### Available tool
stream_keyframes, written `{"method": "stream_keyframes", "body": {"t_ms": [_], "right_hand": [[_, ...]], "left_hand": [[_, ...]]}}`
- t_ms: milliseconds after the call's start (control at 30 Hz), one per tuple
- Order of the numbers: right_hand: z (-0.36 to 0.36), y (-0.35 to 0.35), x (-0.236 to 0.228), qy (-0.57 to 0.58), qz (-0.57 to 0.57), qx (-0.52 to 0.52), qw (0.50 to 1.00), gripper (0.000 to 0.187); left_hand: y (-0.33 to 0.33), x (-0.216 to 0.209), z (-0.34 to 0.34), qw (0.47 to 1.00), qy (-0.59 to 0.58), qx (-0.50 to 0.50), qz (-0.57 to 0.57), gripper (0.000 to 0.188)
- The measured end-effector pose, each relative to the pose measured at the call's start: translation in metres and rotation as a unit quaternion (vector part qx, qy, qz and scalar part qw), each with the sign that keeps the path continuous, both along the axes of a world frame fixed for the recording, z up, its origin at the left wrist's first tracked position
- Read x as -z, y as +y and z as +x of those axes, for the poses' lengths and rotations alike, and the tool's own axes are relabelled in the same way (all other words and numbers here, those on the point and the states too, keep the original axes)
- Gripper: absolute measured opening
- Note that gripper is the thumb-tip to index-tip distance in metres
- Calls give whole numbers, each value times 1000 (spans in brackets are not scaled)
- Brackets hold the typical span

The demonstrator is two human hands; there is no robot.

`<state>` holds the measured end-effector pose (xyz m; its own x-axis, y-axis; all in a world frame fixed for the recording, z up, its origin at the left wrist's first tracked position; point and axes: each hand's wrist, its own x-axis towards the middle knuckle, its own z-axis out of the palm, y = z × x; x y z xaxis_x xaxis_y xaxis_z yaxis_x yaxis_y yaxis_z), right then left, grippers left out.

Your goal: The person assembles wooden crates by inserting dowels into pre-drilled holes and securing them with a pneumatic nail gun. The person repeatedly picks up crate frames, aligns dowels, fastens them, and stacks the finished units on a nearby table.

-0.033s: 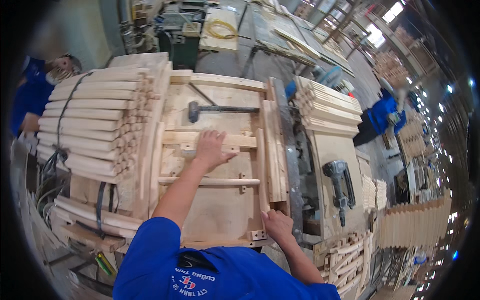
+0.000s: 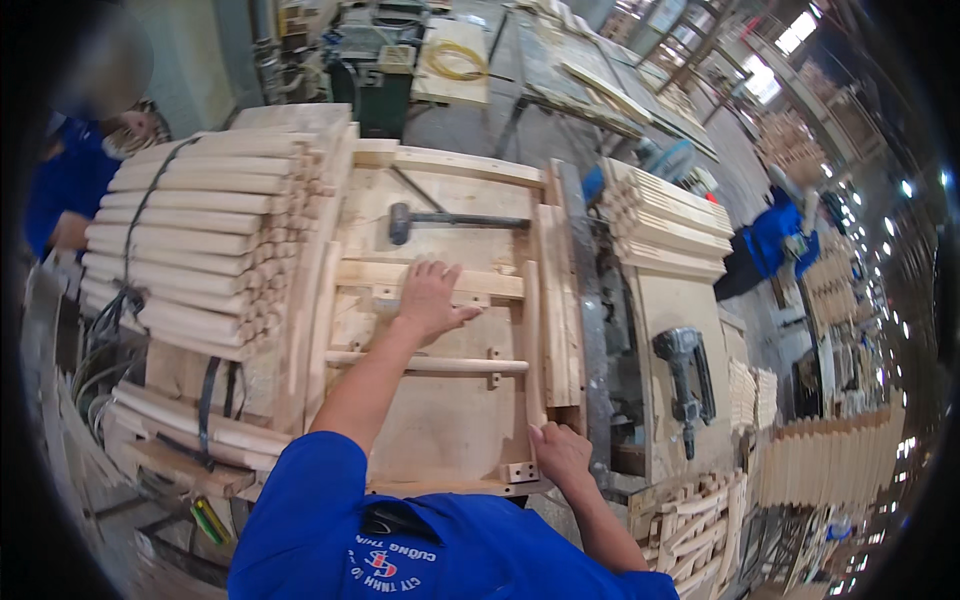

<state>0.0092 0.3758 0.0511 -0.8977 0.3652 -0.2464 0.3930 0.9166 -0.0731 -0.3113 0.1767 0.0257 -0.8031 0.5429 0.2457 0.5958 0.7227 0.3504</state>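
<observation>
A pale wooden frame lies flat on the workbench board (image 2: 440,440), made of two long side pieces joined by a flat crossbar (image 2: 365,274) and a thin round rung (image 2: 430,366). My left hand (image 2: 430,303) rests palm down on the flat crossbar, its fingers spread and gripping nothing. At the near end of the right side piece (image 2: 533,345), my right hand (image 2: 562,455) has its fingers closed on the wood. Small drilled blocks sit on the board beside the rung and by my right hand. Beyond the crossbar lies a dark-headed mallet (image 2: 401,224).
Strapped rounded wooden sticks (image 2: 190,240) are stacked at left. To the right, past a metal edge (image 2: 590,340), a side table holds a nail gun (image 2: 686,385) and slotted wooden pieces (image 2: 665,220). People in blue work at far left and far right (image 2: 770,240).
The whole scene has shifted slightly to the right in the view. Both hands keep their places on the wooden frame.
</observation>
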Motion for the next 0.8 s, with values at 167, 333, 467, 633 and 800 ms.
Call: {"method": "stream_keyframes", "body": {"t_ms": [167, 333, 467, 633, 800], "right_hand": [[5, -1, -2, -1, 4, 7, 1000, 46], [15, 2, -13, -8, -14, 10, 1000, 44], [20, 18, -39, 6, -64, 30, 997, 37], [2, 75, -95, 184, -29, 88, 979, 28], [-5, 157, -120, 211, 223, 86, 948, 51]], "left_hand": [[-30, 7, -1, 999, 41, -17, -17, 96], [-30, 0, 0, 998, 6, -7, -61, 95], [-26, 1, -3, 998, 23, -9, -65, 94], [-25, 7, 0, 998, 27, -19, -57, 93], [-27, 1, -2, 998, 22, -10, -56, 93]]}}
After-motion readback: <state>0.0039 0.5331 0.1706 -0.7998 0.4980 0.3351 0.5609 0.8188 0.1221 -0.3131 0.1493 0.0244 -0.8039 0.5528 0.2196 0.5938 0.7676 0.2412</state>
